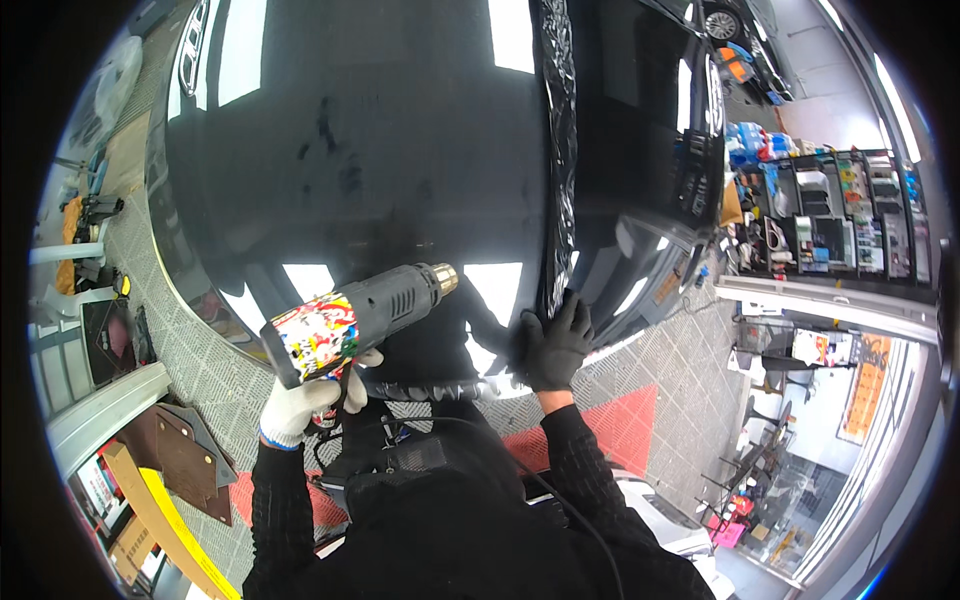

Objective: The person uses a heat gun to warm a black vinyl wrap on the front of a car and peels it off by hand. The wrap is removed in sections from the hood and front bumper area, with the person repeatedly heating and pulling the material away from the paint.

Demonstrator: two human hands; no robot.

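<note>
My left hand (305,402), in a white knit glove, grips a heat gun (390,305) below its body. The gun's dark barrel ends in a brass-coloured nozzle that points right over the panel, and bright stickers cover its rear. My right hand (557,350), in a black glove, rests on the edge of the glossy black car panel (420,180) with its fingers stretched forward. Its fingertips meet the lower end of a wrinkled strip of black film (560,150), which runs up along the panel's right side. More crinkled film (430,390) follows the near edge.
A dark cable (500,450) crosses in front of my body. To the right stand shelves (840,215) full of supplies. At the left are a brown leather-like sheet (180,460) and a yellow-edged board (180,520). Grey floor tiles (690,380) with red sections lie below.
</note>
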